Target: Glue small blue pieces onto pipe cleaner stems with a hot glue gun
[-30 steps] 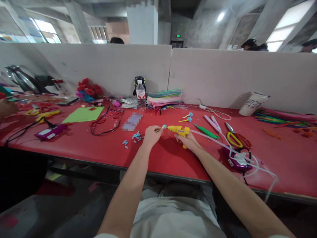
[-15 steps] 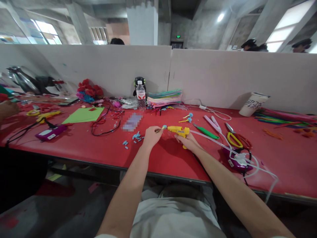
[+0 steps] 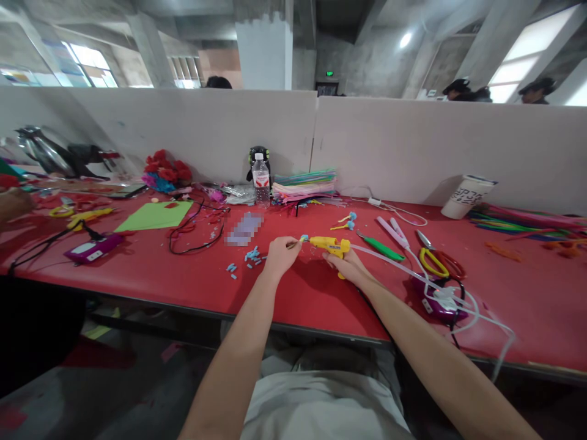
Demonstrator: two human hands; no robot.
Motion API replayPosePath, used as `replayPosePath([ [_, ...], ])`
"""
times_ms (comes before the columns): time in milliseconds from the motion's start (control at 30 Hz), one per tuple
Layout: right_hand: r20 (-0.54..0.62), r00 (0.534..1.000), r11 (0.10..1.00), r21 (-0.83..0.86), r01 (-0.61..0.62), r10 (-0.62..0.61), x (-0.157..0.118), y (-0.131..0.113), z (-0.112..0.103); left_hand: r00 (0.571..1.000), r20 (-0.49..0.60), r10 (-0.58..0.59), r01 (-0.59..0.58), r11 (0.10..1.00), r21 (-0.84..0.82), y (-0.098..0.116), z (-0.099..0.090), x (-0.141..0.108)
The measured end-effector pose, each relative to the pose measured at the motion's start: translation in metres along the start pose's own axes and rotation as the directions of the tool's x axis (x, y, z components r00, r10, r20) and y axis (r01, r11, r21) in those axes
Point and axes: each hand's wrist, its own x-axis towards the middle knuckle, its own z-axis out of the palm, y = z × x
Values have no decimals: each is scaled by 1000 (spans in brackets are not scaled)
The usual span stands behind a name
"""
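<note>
My right hand (image 3: 347,264) is wrapped round the handle of a yellow hot glue gun (image 3: 328,245), its nozzle pointing left. A long clear glue stick (image 3: 380,255) trails from the gun's back end. Between the fingertips of my left hand (image 3: 283,253) is pinched a small piece with a blue tip (image 3: 304,238), close to the nozzle; whether they touch I cannot tell. Short light-blue pieces (image 3: 252,253) lie scattered left of my left hand. Beyond the gun rest finished-looking blue-headed pieces with yellow stems (image 3: 347,220).
Right of the gun lie a green-handled tool (image 3: 384,249), a pink tong-like iron (image 3: 393,233), scissors (image 3: 433,261) and a purple box with cords (image 3: 443,302). A water bottle (image 3: 261,185), pipe cleaners (image 3: 305,185) and a paper cup (image 3: 468,197) stand or lie towards the partition. A co-worker's hand (image 3: 13,205) is far left.
Both hands keep nearly the same place, with the blue-tipped piece still at the nozzle. The camera view has shifted slightly.
</note>
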Motion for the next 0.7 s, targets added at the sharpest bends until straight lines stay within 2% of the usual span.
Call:
replayPosePath([
  [500,-62,998,999,-52,-1,-2,-4,-7,-3,1000,9,22,-22,999,-27,-1,-1,-1],
  [600,-139,990,990,-143,-18,-2,-3,-8,-9,1000,8,29,-29,999,-45,-3,-2,0],
  [700,-219,976,939,-338,-57,-19,-1,-8,-22,999,0,42,-42,998,-56,-2,-2,0],
])
